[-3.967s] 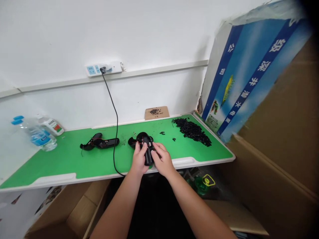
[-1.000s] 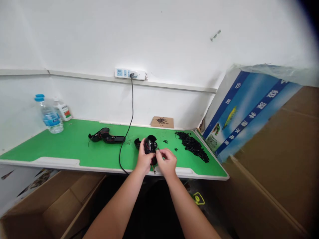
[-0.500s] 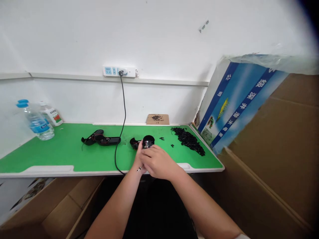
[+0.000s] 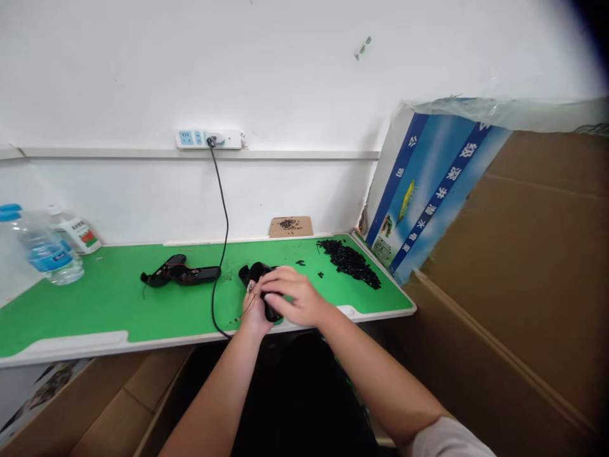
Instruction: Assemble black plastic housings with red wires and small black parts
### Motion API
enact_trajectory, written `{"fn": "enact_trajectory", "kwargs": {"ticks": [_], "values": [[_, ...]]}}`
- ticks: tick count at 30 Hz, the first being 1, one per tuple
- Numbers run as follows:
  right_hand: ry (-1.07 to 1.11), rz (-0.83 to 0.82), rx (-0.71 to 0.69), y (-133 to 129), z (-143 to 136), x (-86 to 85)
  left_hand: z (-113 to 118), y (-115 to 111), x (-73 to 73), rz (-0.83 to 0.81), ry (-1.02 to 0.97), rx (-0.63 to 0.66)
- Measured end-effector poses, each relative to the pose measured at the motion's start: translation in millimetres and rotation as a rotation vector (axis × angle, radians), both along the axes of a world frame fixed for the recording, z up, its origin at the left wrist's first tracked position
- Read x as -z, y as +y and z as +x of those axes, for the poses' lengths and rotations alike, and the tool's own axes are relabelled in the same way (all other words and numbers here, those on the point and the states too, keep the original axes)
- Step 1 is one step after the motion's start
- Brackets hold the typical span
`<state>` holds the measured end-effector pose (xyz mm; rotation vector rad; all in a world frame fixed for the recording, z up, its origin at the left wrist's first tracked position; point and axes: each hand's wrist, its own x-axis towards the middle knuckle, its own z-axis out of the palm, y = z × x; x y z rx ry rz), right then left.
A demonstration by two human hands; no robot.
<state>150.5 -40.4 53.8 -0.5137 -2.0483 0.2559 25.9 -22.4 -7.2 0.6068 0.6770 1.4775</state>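
Close to the near edge of the green tabletop, a black plastic housing (image 4: 273,308) is held between my hands. My left hand (image 4: 255,312) wraps it from the left, with thin wires trailing over the fingers. From the right, my right hand (image 4: 295,297) has its fingers closed over the top of the housing and covers part of it. Just behind my left hand lies another curved black shell piece (image 4: 244,274), partly hidden. To the left, more black shells with thin wires (image 4: 181,273) rest on the tabletop.
A heap of small black parts (image 4: 351,261) lies at right, and tiny dark pieces sit on a cardboard piece (image 4: 291,227) by the wall. A black cable (image 4: 226,216) drops from the power strip (image 4: 209,139). Bottles (image 4: 52,254) stand at far left; a large carton (image 4: 504,266) borders the right.
The black housing has been turned in my hands, its rounded shiny end no longer facing up. My right hand has shifted up over it. The camera view has swung slightly right.
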Motion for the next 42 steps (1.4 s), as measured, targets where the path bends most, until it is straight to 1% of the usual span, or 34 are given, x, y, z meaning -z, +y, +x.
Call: {"fn": "enact_trajectory", "kwargs": {"ticks": [1, 2, 4, 5, 6, 7, 8, 10, 14, 16, 19, 24, 27, 31, 34, 36, 37, 38, 40, 42], "values": [[0.072, -0.057, 0.095, 5.3, 13.7, 8.3, -0.7, -1.5, -1.9, -0.033, -0.002, 0.013], [0.139, -0.135, 0.228, 12.7, 29.6, 18.4, -0.7, -2.8, -3.5, -0.067, -0.003, 0.022], [0.177, -0.333, 0.57, 31.3, 64.3, 40.9, 1.0, -4.5, -5.4, -0.123, -0.013, 0.023], [0.11, -0.46, 0.734, 40.8, 80.8, 51.8, 2.6, -4.7, -5.5, -0.136, -0.021, 0.005], [0.008, -0.562, 0.837, 49.5, 95.3, 61.5, 4.7, -4.4, -5.1, -0.137, -0.024, -0.033], [-0.083, -0.617, 0.889, 56.9, 106.8, 69.7, 6.9, -3.8, -4.0, -0.131, -0.018, -0.076], [-0.151, -0.648, 0.892, 62.7, 115.0, 76.0, 9.2, -2.9, -2.6, -0.127, -0.004, -0.117], [-0.225, -0.671, 0.884, 70.0, 121.5, 83.9, 13.0, -1.1, 1.1, -0.119, 0.023, -0.179], [-0.204, -0.676, 0.902, 73.1, 114.1, 89.5, 15.0, 0.6, 6.7, -0.088, 0.029, -0.244], [-0.148, -0.659, 0.896, 72.3, 111.5, 91.9, 13.6, 0.9, 7.4, -0.083, 0.024, -0.242], [-0.012, -0.636, 0.859, 71.0, 113.5, 96.3, 11.3, 1.9, 6.4, -0.07, -0.018, -0.19], [0.293, -0.672, 0.741, 70.5, 117.0, 99.7, 10.6, 3.6, 3.0, -0.01, -0.048, -0.101], [0.444, -0.715, 0.666, 67.0, 113.5, 98.7, 13.5, 2.9, 1.3, -0.001, -0.048, -0.116], [0.55, -0.764, 0.581, 53.7, 100.6, 93.2, 23.6, 1.9, 1.9, 0.032, -0.057, -0.166], [0.638, -0.803, 0.469, 40.2, 83.5, 83.0, 32.9, 2.4, 5.0, 0.036, -0.083, -0.154], [0.66, -0.805, 0.396, 32.9, 69.9, 74.2, 37.3, 2.9, 7.2, 0.035, -0.098, -0.134], [0.648, -0.801, 0.381, 30.2, 63.1, 70.1, 38.6, 3.2, 8.1, 0.033, -0.102, -0.124], [0.624, -0.781, 0.383, 28.2, 56.3, 66.7, 39.4, 3.3, 8.7, 0.03, -0.101, -0.115], [0.562, -0.686, 0.415, 25.9, 43.6, 63.5, 39.7, 3.6, 9.6, 0.024, -0.085, -0.108], [0.506, -0.579, 0.433, 24.9, 32.3, 65.6, 39.3, 4.1, 10.1, 0.019, -0.078, -0.105]]}}
